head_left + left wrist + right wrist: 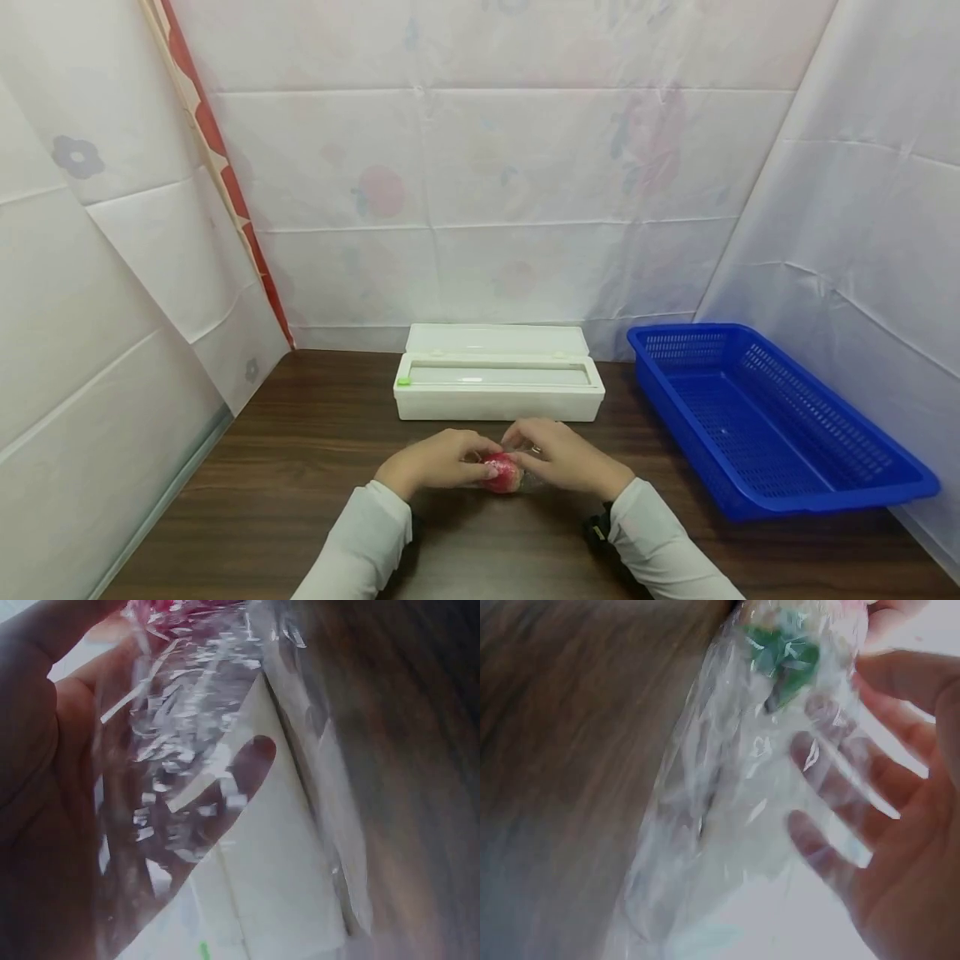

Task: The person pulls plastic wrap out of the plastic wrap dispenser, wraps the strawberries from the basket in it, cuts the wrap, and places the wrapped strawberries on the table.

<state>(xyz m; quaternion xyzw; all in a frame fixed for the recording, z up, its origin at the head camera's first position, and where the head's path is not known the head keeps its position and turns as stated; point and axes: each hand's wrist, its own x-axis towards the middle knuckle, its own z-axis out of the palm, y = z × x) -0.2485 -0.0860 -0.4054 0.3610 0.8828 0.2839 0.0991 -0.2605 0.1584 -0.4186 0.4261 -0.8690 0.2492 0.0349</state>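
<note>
A red, rounded fruit (503,473) wrapped in clear plastic film (671,847) is between my two hands, low over the table. In the right wrist view, its green leaf (784,660) and brown stem show through the wrap. My left hand (444,459) grips the fruit's left side, thumb in front and fingers behind. From the right, my right hand (566,457) pinches the film close against the fruit, wearing a ring. Loose film spreads out on both sides, and the other fingers of each hand show through it in the wrist views.
Just beyond my hands stands a long white box (498,406) with its lid (495,339) raised and a small green piece (404,382) on its left edge. A blue perforated basket (825,500) sits on the right of the dark wooden table (300,500). White sheets enclose the back and sides.
</note>
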